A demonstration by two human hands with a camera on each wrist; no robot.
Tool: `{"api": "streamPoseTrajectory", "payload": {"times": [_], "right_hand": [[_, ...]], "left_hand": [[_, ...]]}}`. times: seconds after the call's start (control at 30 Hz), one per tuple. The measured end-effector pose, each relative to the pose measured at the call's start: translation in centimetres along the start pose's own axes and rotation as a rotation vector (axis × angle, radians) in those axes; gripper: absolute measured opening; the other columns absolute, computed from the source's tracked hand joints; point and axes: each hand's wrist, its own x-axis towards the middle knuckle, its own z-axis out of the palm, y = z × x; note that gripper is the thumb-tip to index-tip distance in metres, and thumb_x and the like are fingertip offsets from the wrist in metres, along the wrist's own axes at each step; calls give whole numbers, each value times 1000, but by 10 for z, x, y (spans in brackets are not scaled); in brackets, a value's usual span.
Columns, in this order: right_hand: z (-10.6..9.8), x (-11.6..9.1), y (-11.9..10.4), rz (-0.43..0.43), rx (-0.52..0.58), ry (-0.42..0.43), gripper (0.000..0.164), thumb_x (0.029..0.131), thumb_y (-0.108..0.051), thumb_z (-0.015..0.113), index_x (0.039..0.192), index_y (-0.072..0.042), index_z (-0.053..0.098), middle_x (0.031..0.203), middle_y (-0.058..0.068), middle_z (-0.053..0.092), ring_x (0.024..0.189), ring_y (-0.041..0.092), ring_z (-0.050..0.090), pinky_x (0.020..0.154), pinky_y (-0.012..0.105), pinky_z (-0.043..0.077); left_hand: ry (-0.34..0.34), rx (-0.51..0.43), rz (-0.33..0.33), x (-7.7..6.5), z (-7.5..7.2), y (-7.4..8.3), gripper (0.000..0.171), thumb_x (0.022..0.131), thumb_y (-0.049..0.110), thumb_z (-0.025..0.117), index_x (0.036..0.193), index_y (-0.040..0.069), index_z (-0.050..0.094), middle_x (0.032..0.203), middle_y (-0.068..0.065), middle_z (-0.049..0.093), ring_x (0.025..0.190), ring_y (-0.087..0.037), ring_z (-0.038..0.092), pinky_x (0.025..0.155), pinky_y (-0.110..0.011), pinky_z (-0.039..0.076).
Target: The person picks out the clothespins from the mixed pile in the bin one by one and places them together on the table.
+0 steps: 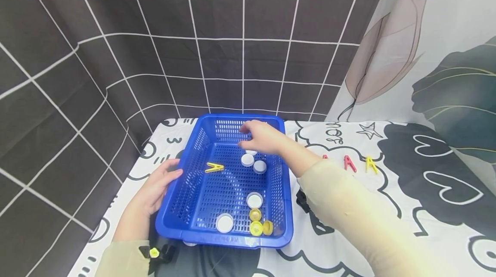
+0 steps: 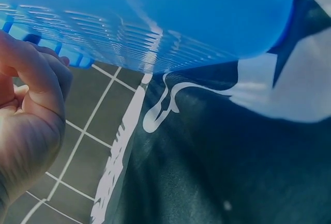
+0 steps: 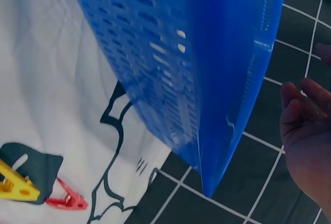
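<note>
A blue perforated plastic basket (image 1: 224, 240) stands in front of me. My right hand (image 1: 261, 137) is over its far right part, above several white round caps (image 1: 247, 160), fingers apart and loosely bent, with nothing visible between them. One cap is partly hidden under that hand. My left hand (image 1: 160, 184) is beside the basket's left wall, its thumb by the rim; whether it touches is hard to tell. Inside, a yellow clothespin (image 1: 214, 167) lies toward the left. More white caps (image 1: 224, 223) and three yellow caps (image 1: 256, 228) lie near the front.
Right of the basket, a red clothespin (image 1: 349, 163) and a yellow clothespin (image 1: 370, 165) lie on the patterned cloth (image 1: 348, 137); another red one is mostly hidden by the right arm. A dark gridded curtain (image 1: 221, 57) hangs behind and to the left.
</note>
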Motion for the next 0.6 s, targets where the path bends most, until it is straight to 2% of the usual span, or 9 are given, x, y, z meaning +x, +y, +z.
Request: {"api": "streamPoseTrajectory", "payload": {"times": [0.17,0.37,0.6], "right_hand": [[9,6,-3,-22,31,-20,48,86,-28,64,121,3,54,118,16,59,108,28,57,99,38,44],[16,10,-3,0,48,-47,51,86,-31,65,124,1,52,122,15,58,109,28,57,99,38,44],[0,19,-12,17,12,-35,52,86,-33,64,124,0,52,120,13,59,112,25,54,99,37,44]], "left_hand": [[-7,-17,-2,1,0,-1,29,98,13,48,124,13,35,94,-7,68,74,-19,68,61,-32,59],[-13,-18,-5,1,0,-2,30,98,12,48,124,12,34,94,-7,67,74,-19,68,60,-31,58],[-10,-24,7,2,-1,-1,28,98,12,47,123,12,36,94,-7,68,74,-19,68,60,-32,59]]}}
